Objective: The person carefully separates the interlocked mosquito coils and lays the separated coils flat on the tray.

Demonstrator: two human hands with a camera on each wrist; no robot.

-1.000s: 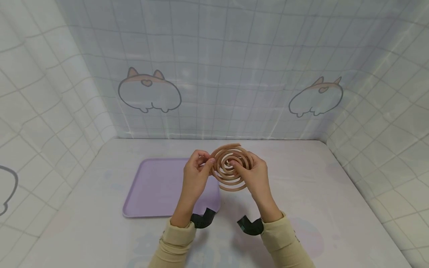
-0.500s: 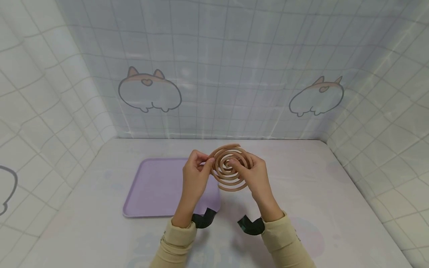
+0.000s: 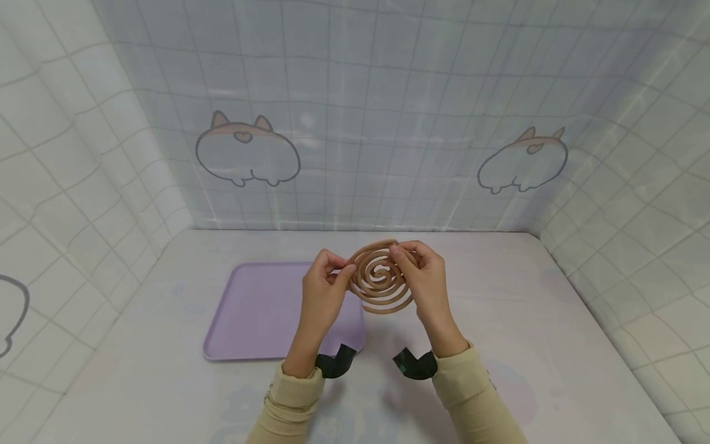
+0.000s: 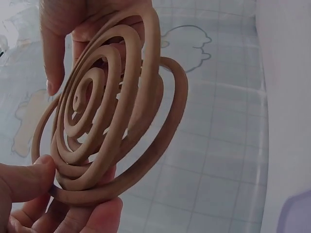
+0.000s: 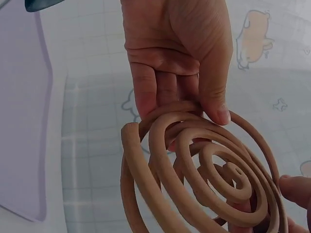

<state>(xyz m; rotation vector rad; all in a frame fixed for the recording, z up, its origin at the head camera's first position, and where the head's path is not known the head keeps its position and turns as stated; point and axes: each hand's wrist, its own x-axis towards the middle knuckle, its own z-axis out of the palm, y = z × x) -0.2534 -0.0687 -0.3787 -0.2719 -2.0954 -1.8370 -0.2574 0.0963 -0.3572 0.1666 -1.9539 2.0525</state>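
Observation:
Brown spiral mosquito coils [image 3: 383,302], seemingly two partly interlaced, are held up above the table between both hands. My left hand [image 3: 326,287] pinches their left rim between thumb and fingers. On the upper right rim, my right hand [image 3: 427,280] grips with the thumb in front and fingers behind. In the left wrist view the coils [image 4: 129,87] stand tilted, with one outer loop splayed away from the other turns. The right wrist view shows the blunt outer end of a coil [image 5: 130,130] below the right hand. Some fingertips are hidden behind the rings.
A shallow purple tray [image 3: 266,308] lies on the white table [image 3: 499,296], left of and partly behind the left hand. Pale gridded curtains [image 3: 383,135] with cartoon animal prints enclose the table at the back and sides. Dark curved pieces [image 3: 418,365] sit at both wrists.
My right hand has shifted its hold from the middle of the coils up to the upper right rim, uncovering the spiral's centre. My left hand has stayed at the left rim.

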